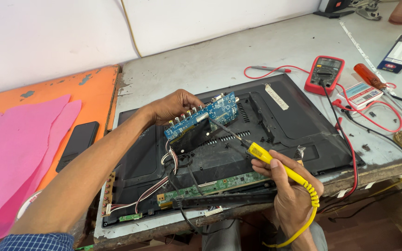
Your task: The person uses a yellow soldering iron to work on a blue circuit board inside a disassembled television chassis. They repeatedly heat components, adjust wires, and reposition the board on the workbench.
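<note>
A person works over a black TV back panel (284, 125) lying flat on a grey bench (219, 60). The left hand (173, 106) grips the left end of a blue circuit board (203, 116), fingers closed around its edge, holding it tilted up above the panel. A row of coloured sockets lines the board's upper edge. The right hand (291, 188) is closed around a yellow soldering iron (275, 162), held like a pen, its thin tip touching the board's lower right side. The iron's yellow coiled cord (310, 204) hangs down past the wrist.

A long green board (215, 186) sits along the panel's near edge, with wires running to it. A red multimeter (324, 74) with red and black leads lies to the right. A black phone (77, 144) rests on an orange surface, beside pink cloth (15, 158).
</note>
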`<state>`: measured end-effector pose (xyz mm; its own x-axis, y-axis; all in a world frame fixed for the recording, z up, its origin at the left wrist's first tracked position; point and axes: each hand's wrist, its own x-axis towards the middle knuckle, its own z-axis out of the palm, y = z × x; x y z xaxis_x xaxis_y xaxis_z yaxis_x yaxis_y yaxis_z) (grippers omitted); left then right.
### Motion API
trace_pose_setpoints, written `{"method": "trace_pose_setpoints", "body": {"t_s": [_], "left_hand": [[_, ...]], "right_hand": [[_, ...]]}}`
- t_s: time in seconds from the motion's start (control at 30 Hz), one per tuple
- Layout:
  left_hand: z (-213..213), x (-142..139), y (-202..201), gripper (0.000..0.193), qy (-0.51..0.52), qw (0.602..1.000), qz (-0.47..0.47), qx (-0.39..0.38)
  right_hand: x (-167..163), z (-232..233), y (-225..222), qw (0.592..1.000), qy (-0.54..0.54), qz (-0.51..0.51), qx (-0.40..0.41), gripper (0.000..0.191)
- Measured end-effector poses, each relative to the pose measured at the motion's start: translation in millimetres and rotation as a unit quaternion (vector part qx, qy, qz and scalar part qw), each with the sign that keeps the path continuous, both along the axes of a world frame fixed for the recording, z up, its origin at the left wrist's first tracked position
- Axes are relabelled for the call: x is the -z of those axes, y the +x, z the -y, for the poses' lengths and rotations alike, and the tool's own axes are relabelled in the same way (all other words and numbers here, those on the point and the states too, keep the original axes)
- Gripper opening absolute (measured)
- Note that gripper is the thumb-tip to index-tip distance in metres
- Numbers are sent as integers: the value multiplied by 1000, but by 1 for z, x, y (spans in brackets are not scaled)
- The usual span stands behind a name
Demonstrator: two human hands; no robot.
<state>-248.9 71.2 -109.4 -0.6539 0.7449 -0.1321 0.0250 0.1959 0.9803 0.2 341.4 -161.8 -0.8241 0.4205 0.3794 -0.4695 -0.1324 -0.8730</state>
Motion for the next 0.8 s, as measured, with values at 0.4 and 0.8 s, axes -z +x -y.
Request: {"method": "trace_pose_setpoints", "body": {"t_s": [0.4,0.8], "left_hand": [[-11,-3,16,21,-28,997,-53,-47],[-13,-6,14,29,-28,998,-57,-27]], "right_hand": [[4,1,-2,1000,-1,-6,5,22],[6,-2,-1,1000,-13,-13,-2,22]]}}
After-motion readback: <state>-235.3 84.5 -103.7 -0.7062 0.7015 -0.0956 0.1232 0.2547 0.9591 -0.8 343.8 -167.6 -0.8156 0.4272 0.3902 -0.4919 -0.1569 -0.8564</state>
